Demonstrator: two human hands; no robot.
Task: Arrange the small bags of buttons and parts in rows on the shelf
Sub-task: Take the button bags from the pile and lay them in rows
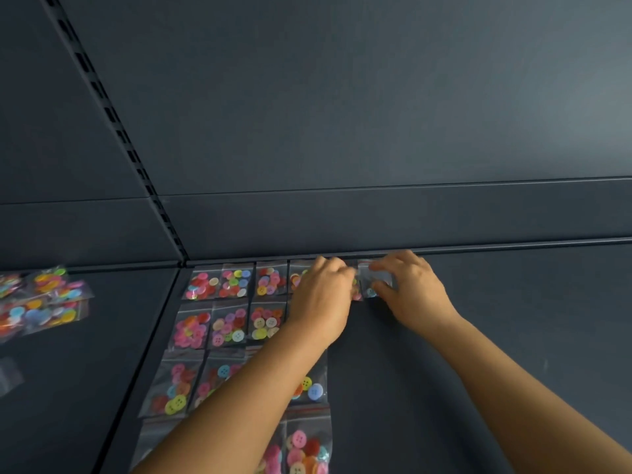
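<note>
Both arms outstretched; right hand grip pinching small bag, left hand fingers curled, grip unclear

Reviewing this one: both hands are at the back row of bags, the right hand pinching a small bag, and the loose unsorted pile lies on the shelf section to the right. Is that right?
Not quite. In the head view the loose pile of bags lies on the shelf section to the left, not the right. The rest holds: the left hand and right hand are at the back row, the right pinching a small bag.
</note>
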